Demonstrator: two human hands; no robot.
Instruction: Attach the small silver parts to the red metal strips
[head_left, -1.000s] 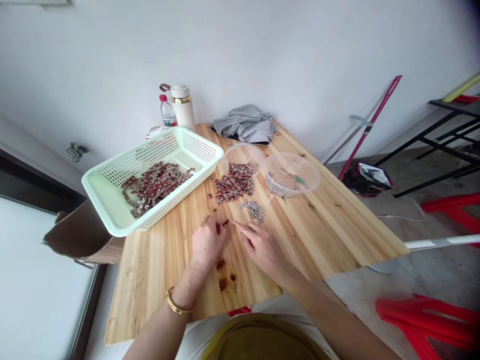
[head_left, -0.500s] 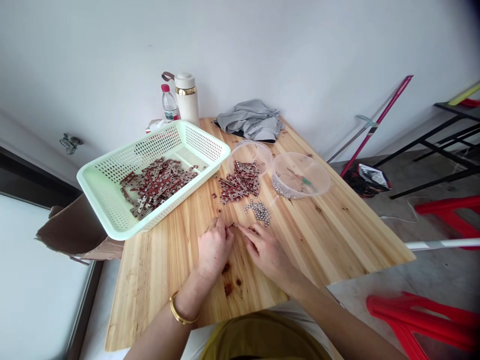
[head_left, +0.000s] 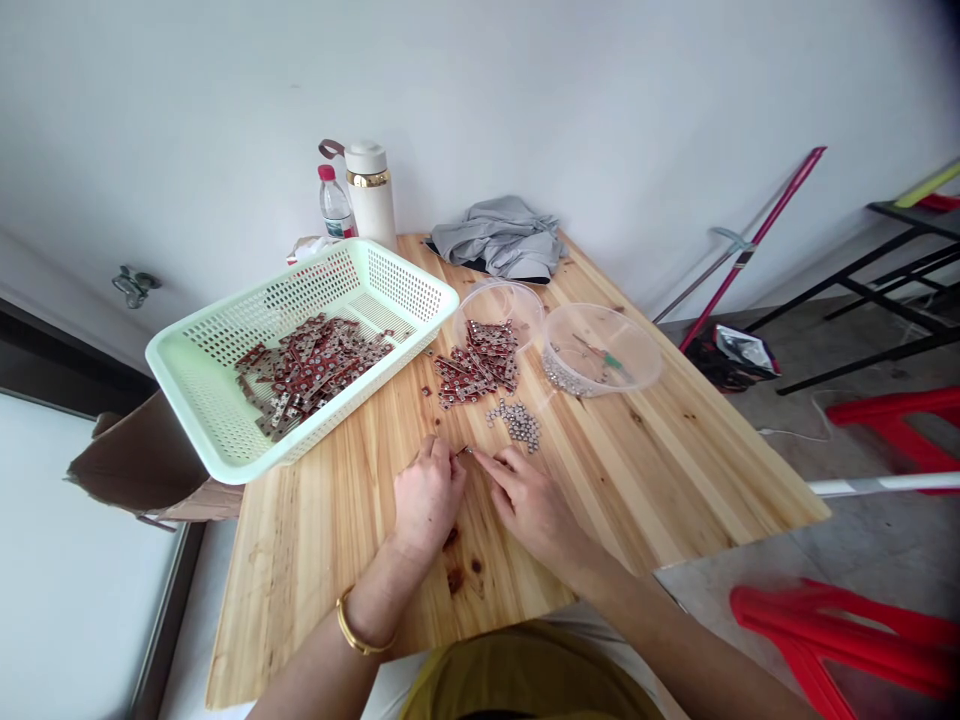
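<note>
Right hand [head_left: 536, 512] closer to strip [head_left: 462, 450], grip unclear; left hand [head_left: 429, 495] pinching it; strip heap [head_left: 315, 370] in basket [head_left: 191, 400].

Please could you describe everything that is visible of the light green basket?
The light green basket is rectangular and looks plastic, with perforated walls, a slotted floor and a smooth rim. It sits upright, askew, on the left of the wooden table, holding a pile of reddish-brown strips. The left hand does not touch it.
</note>
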